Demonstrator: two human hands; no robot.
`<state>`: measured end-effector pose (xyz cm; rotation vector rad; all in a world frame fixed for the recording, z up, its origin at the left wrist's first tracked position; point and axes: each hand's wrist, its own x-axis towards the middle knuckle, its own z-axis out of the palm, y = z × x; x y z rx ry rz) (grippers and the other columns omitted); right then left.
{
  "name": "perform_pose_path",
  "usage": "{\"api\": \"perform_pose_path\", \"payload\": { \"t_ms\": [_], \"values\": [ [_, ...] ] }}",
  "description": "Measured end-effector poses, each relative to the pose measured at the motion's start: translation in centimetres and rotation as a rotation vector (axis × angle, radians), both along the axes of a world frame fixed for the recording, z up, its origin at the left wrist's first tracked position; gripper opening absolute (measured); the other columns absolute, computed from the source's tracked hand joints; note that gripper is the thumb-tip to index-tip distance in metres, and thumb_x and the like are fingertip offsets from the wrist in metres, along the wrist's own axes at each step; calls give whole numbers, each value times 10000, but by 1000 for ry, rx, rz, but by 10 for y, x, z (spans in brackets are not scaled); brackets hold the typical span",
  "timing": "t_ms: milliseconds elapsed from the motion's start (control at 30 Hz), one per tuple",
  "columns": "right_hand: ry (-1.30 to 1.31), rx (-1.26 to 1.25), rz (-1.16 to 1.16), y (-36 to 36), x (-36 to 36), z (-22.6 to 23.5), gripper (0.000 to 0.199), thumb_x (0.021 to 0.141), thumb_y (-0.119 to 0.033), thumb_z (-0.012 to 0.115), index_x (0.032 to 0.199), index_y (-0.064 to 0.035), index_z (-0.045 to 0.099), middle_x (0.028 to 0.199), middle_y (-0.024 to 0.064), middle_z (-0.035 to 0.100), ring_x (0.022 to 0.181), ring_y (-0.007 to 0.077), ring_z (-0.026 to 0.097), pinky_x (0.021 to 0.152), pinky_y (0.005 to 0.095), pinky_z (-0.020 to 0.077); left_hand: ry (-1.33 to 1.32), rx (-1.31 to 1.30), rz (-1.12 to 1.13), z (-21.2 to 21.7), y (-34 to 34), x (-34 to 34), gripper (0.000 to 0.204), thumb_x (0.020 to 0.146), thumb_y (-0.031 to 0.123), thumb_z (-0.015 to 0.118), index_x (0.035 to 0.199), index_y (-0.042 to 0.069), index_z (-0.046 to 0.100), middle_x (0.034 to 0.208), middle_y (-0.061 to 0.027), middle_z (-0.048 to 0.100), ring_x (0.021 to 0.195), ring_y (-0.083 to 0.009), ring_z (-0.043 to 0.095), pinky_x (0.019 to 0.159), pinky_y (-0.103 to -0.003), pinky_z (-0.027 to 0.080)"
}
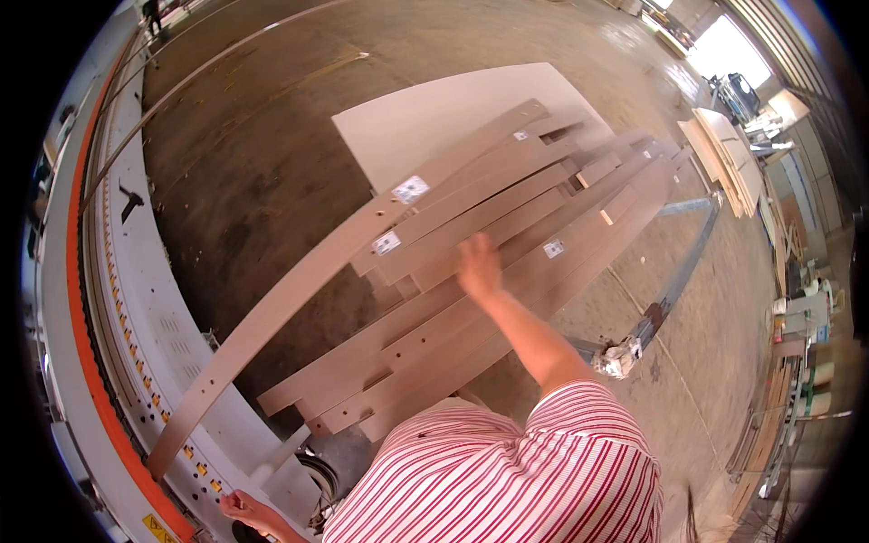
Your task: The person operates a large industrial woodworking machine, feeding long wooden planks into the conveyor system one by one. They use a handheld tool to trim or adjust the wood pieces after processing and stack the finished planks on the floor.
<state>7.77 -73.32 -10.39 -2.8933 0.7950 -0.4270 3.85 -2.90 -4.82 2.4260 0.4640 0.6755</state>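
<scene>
A stack of long brown wooden strips (543, 208) with small white labels lies on a low cart in front of me. My right hand (478, 267) reaches out over the stack and rests flat on one of the middle strips, fingers apart and blurred. One long strip (299, 290) runs from the top of the stack down to the left, its near end over the white machine bed (136, 299). My left hand (244, 511) is low at the machine's near edge, partly cut off, not touching the strip.
A large pale board (425, 118) lies under the stack's far end. The cart's grey metal frame (674, 290) juts out to the right. The machine has an orange stripe and a curved roller track. More boards (724, 154) are stacked at the far right on the concrete floor.
</scene>
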Motion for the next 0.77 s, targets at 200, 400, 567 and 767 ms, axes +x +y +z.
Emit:
{"api": "perform_pose_path", "payload": {
  "t_ms": [200, 400, 567, 767],
  "values": [
    [151, 78, -492, -161, -71, -58, 476, 774, -62, 653, 1232, -56, 523, 1375, 193, 421, 1250, 358, 446, 1068, 445, 373, 201, -74, -259, -31, -58, -41, 352, 935, 39, 520, 1278, 2, 445, 1082, -124, 522, 926, -230, 531, 839, -331, 457],
    [216, 257, 179, -128, -41, -5, 504, 744, -55, 671, 1228, -86, 536, 1353, 82, 459, 1291, 304, 416, 1095, 416, 337, 526, -186, -341, -25, -153, -44, 267, 923, 107, 564, 1166, 8, 515, 959, -124, 589, 836, -232, 581, 788, -336, 487],
    [129, 62, 298, -135, -23, -42, 401, 761, -72, 652, 1150, -86, 560, 1232, 99, 496, 1210, 318, 463, 1065, 437, 358, 660, -84, -515, -40, -177, -52, 298, 903, 159, 608, 1145, 2, 532, 950, -142, 605, 838, -241, 600, 786, -356, 495],
    [-45, 105, -161, -205, -28, -32, 424, 783, -91, 643, 1195, -58, 550, 1316, 171, 463, 1250, 364, 444, 1046, 461, 390, 631, -210, -521, -81, -122, -83, 242, 857, 158, 635, 1060, 39, 580, 915, -112, 595, 803, -227, 589, 734, -372, 493]
  ]
}}
